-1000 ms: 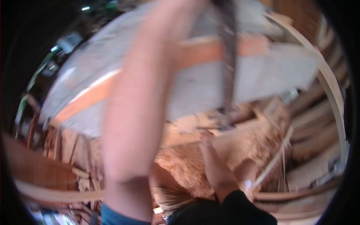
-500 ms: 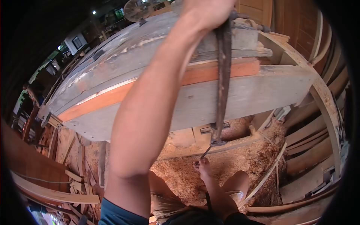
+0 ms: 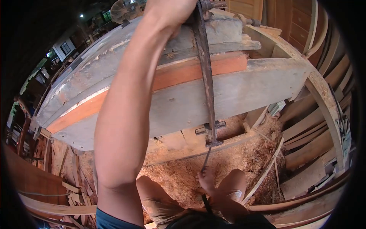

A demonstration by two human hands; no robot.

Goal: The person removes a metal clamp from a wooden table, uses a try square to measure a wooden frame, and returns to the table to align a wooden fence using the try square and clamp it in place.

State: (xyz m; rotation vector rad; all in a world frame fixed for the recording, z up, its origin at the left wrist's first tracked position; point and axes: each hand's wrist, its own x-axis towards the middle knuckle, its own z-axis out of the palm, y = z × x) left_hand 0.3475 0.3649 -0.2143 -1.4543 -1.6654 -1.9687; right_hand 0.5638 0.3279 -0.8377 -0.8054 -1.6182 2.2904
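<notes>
A long dark bar clamp stands upright across the front of the workbench, its threaded screw near the top edge of the view. My left hand is closed at the clamp's upper end; its fingertips are cut off by the frame. Low down, at the clamp's foot, a thin rod runs down toward my knees. My right hand is closed around the rod's lower end. Behind the bar lies an orange-brown wooden strip along the grey bench front, partly hidden by my left forearm.
Sawdust and shavings cover the floor below the bench. Curved boards lean at the right, and offcuts lie at the left. A round fan stands at the back. A long thin stick slants beside my right knee.
The view has shifted, so bench and clamp appear farther left. My left hand stays at the clamp's top. The rod stands steeper, with my right hand lower at its end.
</notes>
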